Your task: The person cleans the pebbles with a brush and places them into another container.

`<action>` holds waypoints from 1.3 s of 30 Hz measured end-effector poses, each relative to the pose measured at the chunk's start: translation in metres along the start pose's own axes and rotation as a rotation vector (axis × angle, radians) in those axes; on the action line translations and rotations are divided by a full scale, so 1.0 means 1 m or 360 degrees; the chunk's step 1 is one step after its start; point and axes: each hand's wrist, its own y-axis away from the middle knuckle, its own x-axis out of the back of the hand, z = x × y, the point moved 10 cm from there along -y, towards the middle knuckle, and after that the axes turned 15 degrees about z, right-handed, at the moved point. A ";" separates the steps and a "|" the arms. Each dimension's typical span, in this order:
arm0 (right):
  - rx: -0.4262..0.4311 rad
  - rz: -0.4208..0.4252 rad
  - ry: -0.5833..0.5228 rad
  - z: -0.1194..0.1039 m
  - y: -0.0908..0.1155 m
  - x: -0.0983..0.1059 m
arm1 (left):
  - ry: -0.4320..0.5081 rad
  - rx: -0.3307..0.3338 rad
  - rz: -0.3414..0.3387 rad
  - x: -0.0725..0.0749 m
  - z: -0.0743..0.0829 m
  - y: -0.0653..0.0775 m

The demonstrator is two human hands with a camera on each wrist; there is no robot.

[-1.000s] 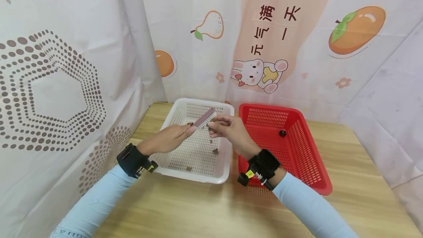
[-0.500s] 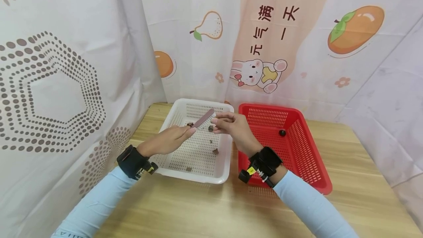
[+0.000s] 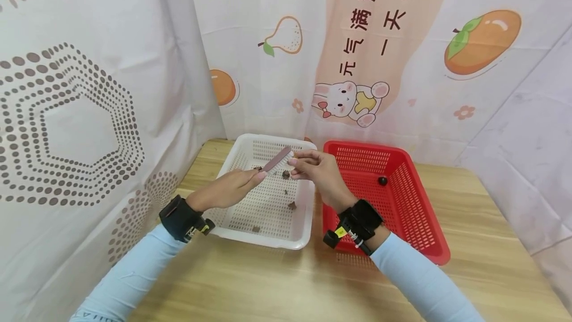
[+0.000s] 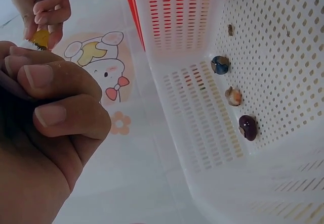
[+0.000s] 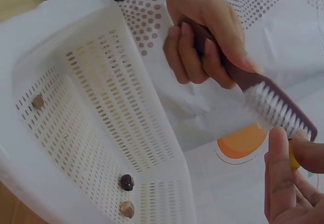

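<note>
A brush with a mauve handle and white bristles [image 5: 276, 106] is gripped by its handle in my left hand [image 3: 230, 188], over the white basket [image 3: 250, 235]. Between thumb and fingertips, my right hand [image 3: 323, 175] pinches a small yellow piece [image 4: 40, 38]. Dark crumbs cling to its edge in the left wrist view. The bristles come right at those fingertips; fingers hide most of the piece. Inside the basket lie a glossy dark red round piece [image 4: 248, 127], a blue one [image 4: 219, 64] and a pale orange one [image 4: 233, 96], each with brown dirt on it.
Brown clods [image 3: 292, 205] are scattered on the white basket's floor. To its right stands a red basket [image 3: 415, 202] with a small black ball [image 3: 382, 181] in it. Both stand on a wooden table [image 3: 250, 287], with printed curtains [image 3: 250, 113] behind and at the sides.
Both hands stay nearly in place over the white basket. My right hand's fingers have shifted slightly at the bristles, uncovering a clod below them.
</note>
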 end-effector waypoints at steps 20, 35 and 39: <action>0.0000 -0.0003 0.0012 0.003 0.001 0.000 | -0.0016 0.0001 -0.0016 -0.001 -0.003 0.000; -0.0039 -0.0074 -0.0054 0.006 0.001 -0.005 | -0.0001 0.0018 -0.0010 -0.002 -0.005 0.003; -0.0054 -0.0065 -0.0079 0.001 -0.001 -0.003 | 0.0012 0.0007 0.0014 0.001 -0.003 0.002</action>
